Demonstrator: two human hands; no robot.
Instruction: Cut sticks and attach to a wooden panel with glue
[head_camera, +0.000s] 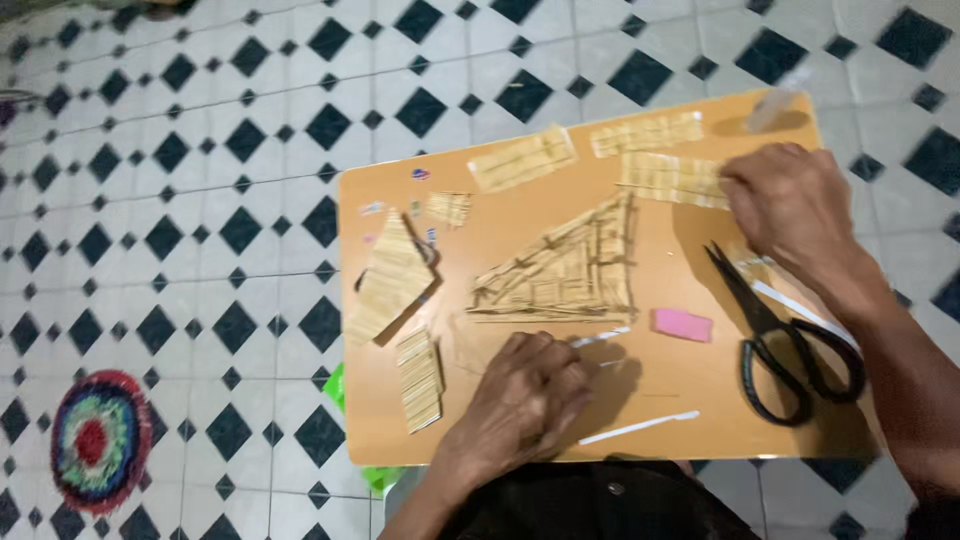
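Note:
My left hand (528, 392) rests on the orange board (660, 390) near its front edge, fingers curled, just below a triangular panel of glued thin sticks (565, 272). A thin white strip (600, 338) pokes out from under its fingers. My right hand (795, 210) lies at the board's back right, its fingers on a rectangular stick panel (670, 178). Whether it grips the panel is unclear.
Black scissors (785, 345) lie shut at the right, a pink eraser (682, 324) beside them. More stick panels (522, 158) (645, 132) (392, 280) (420, 380) lie around the board. Another white strip (640, 427) sits near the front edge. A round rug (97, 437) lies on the tiled floor.

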